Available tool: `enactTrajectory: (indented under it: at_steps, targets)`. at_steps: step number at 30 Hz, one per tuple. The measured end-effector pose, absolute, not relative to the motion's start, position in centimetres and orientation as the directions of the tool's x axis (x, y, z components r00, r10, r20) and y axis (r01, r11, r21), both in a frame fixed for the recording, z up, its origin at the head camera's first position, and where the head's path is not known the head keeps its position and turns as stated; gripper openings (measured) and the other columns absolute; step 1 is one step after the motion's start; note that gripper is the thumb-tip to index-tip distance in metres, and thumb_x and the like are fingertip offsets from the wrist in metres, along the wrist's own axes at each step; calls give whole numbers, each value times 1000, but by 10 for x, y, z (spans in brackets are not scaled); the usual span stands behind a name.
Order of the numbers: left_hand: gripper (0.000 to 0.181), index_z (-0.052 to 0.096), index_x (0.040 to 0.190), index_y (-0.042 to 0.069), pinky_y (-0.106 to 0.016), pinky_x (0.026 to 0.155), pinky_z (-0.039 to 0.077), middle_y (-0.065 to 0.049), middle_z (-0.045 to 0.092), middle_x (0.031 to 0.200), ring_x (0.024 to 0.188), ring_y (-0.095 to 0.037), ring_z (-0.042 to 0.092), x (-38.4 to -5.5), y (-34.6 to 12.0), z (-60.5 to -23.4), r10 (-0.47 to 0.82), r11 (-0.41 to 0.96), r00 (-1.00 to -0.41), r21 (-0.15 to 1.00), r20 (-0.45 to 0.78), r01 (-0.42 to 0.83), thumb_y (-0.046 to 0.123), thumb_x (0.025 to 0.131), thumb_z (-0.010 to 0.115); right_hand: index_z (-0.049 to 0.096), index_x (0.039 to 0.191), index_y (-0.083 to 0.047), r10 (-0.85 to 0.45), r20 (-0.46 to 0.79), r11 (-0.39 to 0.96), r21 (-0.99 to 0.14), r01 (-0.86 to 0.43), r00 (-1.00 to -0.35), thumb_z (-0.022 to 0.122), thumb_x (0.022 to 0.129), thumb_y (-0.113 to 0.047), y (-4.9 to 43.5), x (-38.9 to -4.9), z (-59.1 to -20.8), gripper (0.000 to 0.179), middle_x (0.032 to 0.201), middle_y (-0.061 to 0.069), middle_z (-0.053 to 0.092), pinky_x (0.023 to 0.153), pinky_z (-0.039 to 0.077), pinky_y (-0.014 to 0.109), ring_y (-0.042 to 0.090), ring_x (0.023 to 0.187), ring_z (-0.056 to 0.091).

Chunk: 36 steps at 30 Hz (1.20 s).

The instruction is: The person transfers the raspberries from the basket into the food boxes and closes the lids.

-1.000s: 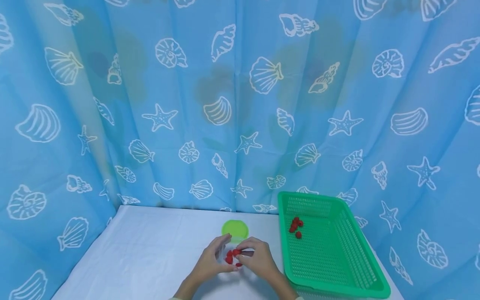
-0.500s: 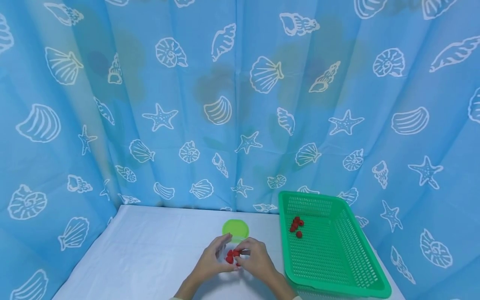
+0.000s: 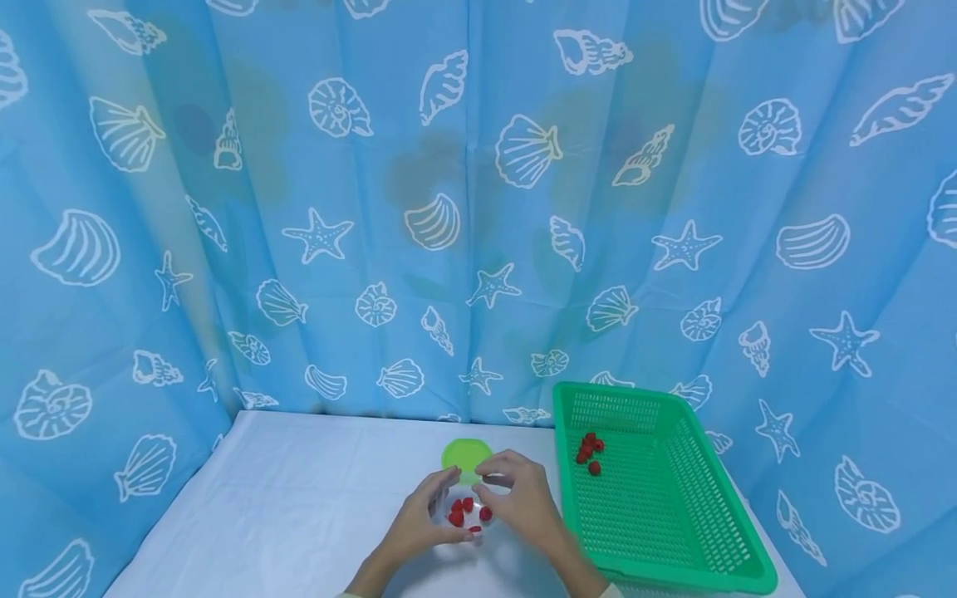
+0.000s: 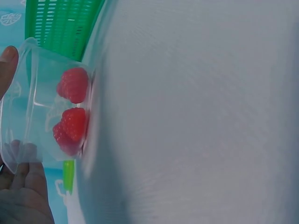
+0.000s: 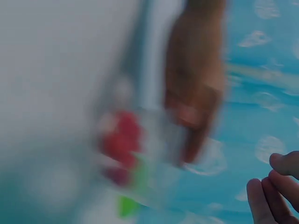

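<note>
One raspberry (image 3: 486, 514) newly shows beside the right hand (image 3: 523, 501), its grip spread; left hand (image 3: 417, 519) clasps tub (image 4: 46, 84)

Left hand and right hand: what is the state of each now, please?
Left hand: holding the clear, tapered plastic cup.
Right hand: open, holding nothing.

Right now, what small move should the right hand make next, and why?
Probably reach to the basket for a raspberry: the right hand looks empty, the left hand holds the cup, which looks uncovered and has room left.
</note>
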State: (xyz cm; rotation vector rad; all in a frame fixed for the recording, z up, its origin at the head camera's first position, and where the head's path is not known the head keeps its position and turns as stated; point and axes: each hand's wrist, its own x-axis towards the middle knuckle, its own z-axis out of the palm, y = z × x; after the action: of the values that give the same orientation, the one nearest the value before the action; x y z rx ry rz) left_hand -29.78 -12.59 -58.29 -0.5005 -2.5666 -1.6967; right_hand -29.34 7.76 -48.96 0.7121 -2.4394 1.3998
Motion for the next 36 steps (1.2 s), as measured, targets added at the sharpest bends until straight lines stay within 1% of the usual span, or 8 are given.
enactTrajectory:
  at_steps: [3, 6, 8, 13, 16, 22, 29, 36]
  targets:
    - [98, 41, 147, 16, -48, 109, 37, -3, 49, 144, 136, -23, 41, -299, -126, -583, 242, 367, -957, 897, 163, 246, 46, 67, 87, 75, 97, -18, -253, 469, 373, -760, -533, -846, 79, 82, -10, 91, -302, -458, 17, 98, -6, 67, 79, 58, 28, 13, 95, 66]
    - [99, 41, 147, 17, -47, 108, 37, -2, 50, 144, 136, -23, 42, -299, -127, -583, 238, 371, -960, 900, 146, 229, 47, 66, 88, 75, 95, -13, -238, 546, 301, -745, -595, -803, 78, 81, -4, 112, -321, -429, 17, 98, 1, 69, 79, 58, 28, 18, 94, 66]
    - [100, 42, 147, 18, -47, 108, 37, -1, 50, 143, 136, -23, 41, -300, -127, -584, 232, 379, -963, 899, 138, 220, 47, 64, 88, 75, 97, -9, -235, 562, 294, -736, -609, -793, 77, 83, -6, 129, -336, -412, 15, 98, 6, 70, 78, 58, 27, 22, 91, 68]
    - [99, 42, 147, 16, -50, 109, 36, -3, 50, 143, 137, -25, 41, -298, -129, -583, 229, 378, -962, 898, 147, 227, 44, 65, 89, 73, 100, -3, -189, 555, 393, -714, -580, -810, 76, 85, -9, 170, -378, -397, 17, 98, 14, 72, 76, 59, 27, 29, 89, 71]
    - [99, 42, 147, 16, -51, 108, 36, -2, 50, 143, 136, -25, 41, -298, -130, -583, 228, 381, -962, 896, 148, 228, 44, 65, 89, 73, 103, -3, -164, 508, 499, -696, -516, -845, 74, 87, -12, 192, -397, -407, 18, 99, 13, 72, 79, 59, 34, 29, 94, 69]
    - [100, 42, 147, 18, -48, 109, 36, 1, 50, 143, 136, -22, 41, -297, -128, -579, 217, 393, -968, 897, 123, 202, 46, 63, 89, 72, 106, -3, -168, 412, 624, -659, -420, -896, 70, 90, -14, 228, -424, -456, 19, 102, 14, 71, 81, 55, 50, 35, 99, 65]
    - [100, 41, 148, 18, -49, 109, 36, 0, 50, 144, 137, -21, 41, -296, -126, -578, 229, 380, -967, 904, 112, 195, 47, 64, 89, 69, 111, 5, -162, 336, 677, -647, -352, -928, 68, 90, -6, 254, -437, -509, 23, 105, 20, 69, 79, 56, 49, 38, 97, 65]
    - [99, 42, 147, 19, -51, 109, 35, 2, 50, 143, 137, -22, 40, -297, -124, -575, 226, 384, -967, 902, 116, 198, 45, 65, 89, 69, 109, 6, -113, 304, 700, -651, -293, -946, 70, 87, -5, 261, -438, -534, 24, 105, 23, 68, 81, 55, 51, 41, 99, 64]
